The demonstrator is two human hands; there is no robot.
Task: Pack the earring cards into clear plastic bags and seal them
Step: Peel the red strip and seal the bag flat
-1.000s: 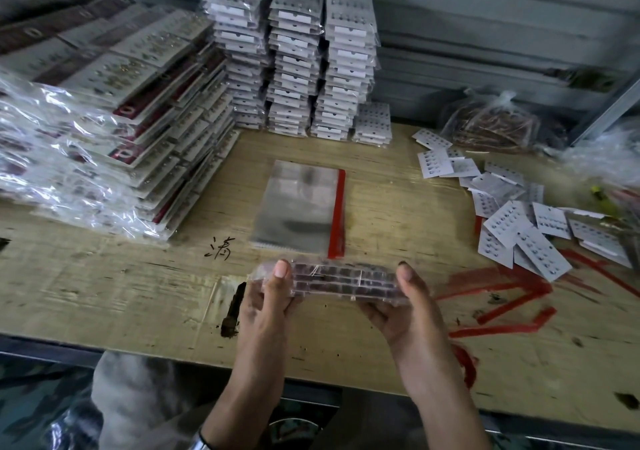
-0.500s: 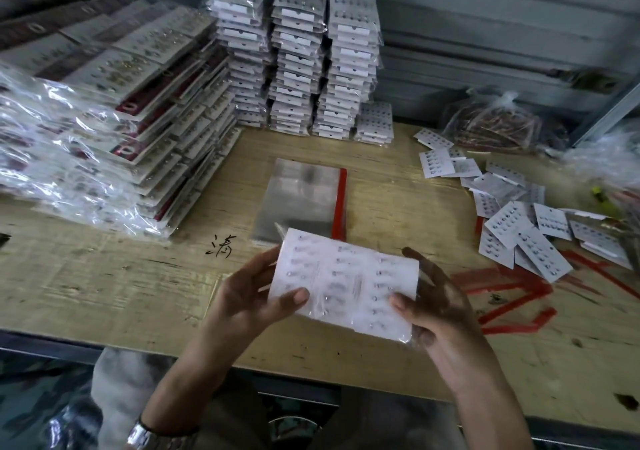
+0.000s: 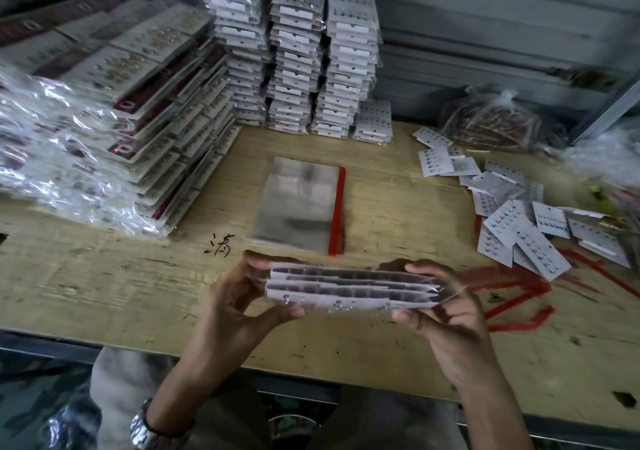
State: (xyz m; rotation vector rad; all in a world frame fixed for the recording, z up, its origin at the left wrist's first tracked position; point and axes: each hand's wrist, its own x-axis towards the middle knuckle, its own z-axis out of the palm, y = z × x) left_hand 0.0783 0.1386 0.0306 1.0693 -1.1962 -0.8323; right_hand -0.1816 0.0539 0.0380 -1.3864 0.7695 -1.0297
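Observation:
A bundle of white earring cards (image 3: 349,288) inside a clear plastic bag is held edge-on above the front of the wooden table (image 3: 104,293). My left hand (image 3: 239,297) grips its left end and my right hand (image 3: 446,304) grips its right end. Just beyond the bundle lies a flat pile of empty clear bags (image 3: 301,207) with a red strip along the right side. Loose white earring cards (image 3: 509,214) are scattered on the table to the right.
Tall stacks of packed white cards (image 3: 298,54) stand against the back wall. A big sloping heap of bagged cards (image 3: 104,110) fills the left. A clear sack of brownish items (image 3: 491,123) sits at the back right. Red strips (image 3: 512,293) lie near my right hand.
Half a second ago the bundle was turned face-up showing the cards' fronts; now it is tipped back edge-on between both hands, as it was one second ago.

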